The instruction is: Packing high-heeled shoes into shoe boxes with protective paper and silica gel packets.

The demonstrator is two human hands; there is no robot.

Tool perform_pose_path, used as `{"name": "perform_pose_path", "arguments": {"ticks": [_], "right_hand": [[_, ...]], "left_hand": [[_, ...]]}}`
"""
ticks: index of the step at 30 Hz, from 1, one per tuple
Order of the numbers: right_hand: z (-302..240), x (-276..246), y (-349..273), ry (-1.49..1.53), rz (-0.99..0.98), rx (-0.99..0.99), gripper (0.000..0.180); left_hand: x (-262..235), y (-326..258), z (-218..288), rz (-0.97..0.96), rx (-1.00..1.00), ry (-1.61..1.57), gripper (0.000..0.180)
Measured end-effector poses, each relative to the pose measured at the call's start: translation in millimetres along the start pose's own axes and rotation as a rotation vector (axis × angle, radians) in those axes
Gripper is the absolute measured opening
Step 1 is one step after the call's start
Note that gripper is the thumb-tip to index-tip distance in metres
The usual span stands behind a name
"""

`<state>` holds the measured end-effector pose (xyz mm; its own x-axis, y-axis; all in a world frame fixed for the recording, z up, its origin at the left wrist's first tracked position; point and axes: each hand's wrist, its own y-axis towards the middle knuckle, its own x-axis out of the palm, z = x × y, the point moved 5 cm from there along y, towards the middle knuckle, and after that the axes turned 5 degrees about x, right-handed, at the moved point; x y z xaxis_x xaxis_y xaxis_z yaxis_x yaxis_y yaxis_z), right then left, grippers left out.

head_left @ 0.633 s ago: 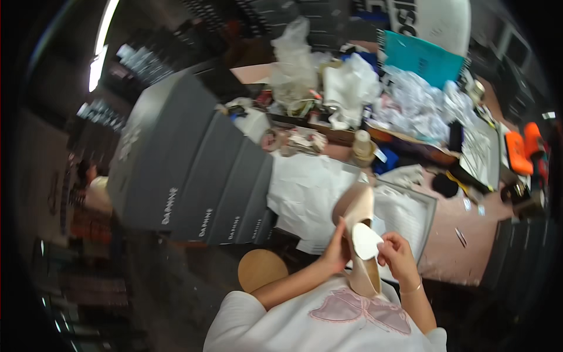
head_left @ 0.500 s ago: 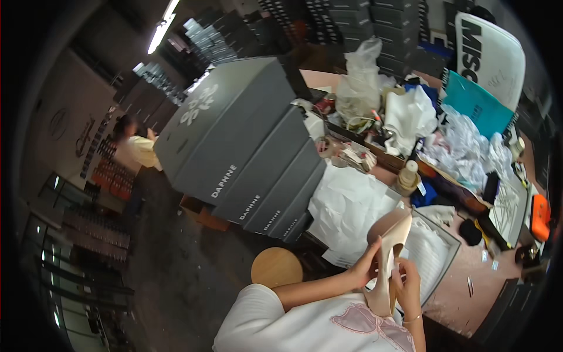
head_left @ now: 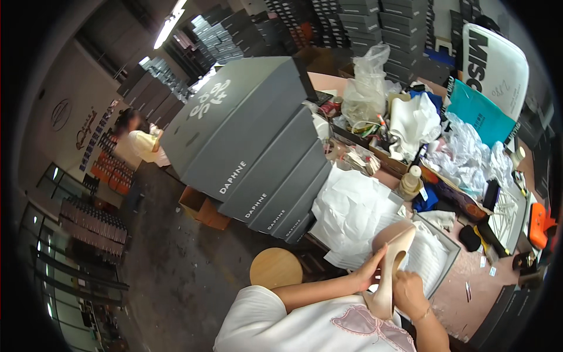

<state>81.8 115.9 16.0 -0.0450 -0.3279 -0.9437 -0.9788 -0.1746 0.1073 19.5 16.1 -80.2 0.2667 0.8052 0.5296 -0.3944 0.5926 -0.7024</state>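
A beige high-heeled pump (head_left: 385,293) is held up in front of my chest, tilted, with its opening facing right. My left hand (head_left: 369,272) grips it from the left side, fingers and thumb around it. Against the shoe's opening, my right hand (head_left: 409,292) is closed with curled fingers; its fingertips are hidden, so what they pinch cannot be made out. Just beyond the shoe lies an open shoe box (head_left: 450,258) with white wrapping paper (head_left: 355,202) spread over it and white striped padding inside.
A tall stack of dark grey shoe boxes (head_left: 264,146) stands at the left of the table, beside a round wooden stool (head_left: 276,268). A glue bottle (head_left: 410,180), tweezers (head_left: 468,291), plastic bags (head_left: 463,146) and an orange tool (head_left: 538,225) crowd the table. Another person (head_left: 143,141) stands far left.
My right hand has turned and curled more tightly against the shoe's opening, its wrist and forearm shifting right. The left hand keeps its grip. The view has shifted slightly.
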Motion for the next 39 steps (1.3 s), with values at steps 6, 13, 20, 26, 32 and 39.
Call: {"name": "perform_pose_path", "arguments": {"ticks": [6,13,20,26,32,39], "right_hand": [[24.6,16.3,14.6,0.081,0.202,0.246,0.009],[29.1,16.6,28.0,0.324,0.156,0.312,0.013],[107.5,77.1,-24.6,0.389,0.217,0.653,0.033],[124.2,167.1,-9.3,0.015,-0.185,0.667,0.028],[116.7,91.8,-33.2,0.618,0.197,0.774,0.033],[54.6,8.9,-6.8,1.103,0.451,0.515,0.028]], "left_hand": [[-7.7,19.0,-12.9,0.055,-0.048,-0.016,0.076],[21.4,-17.1,12.0,-0.035,0.087,-0.183,0.071],[-19.5,-4.9,15.3,-0.059,-0.073,-0.334,0.092],[-14.7,-7.8,10.6,-0.127,-0.081,-0.215,0.089],[-12.5,-6.8,10.2,-0.044,-0.033,-0.191,0.085],[14.0,-11.9,11.5,-0.17,0.033,-0.183,0.082]]}}
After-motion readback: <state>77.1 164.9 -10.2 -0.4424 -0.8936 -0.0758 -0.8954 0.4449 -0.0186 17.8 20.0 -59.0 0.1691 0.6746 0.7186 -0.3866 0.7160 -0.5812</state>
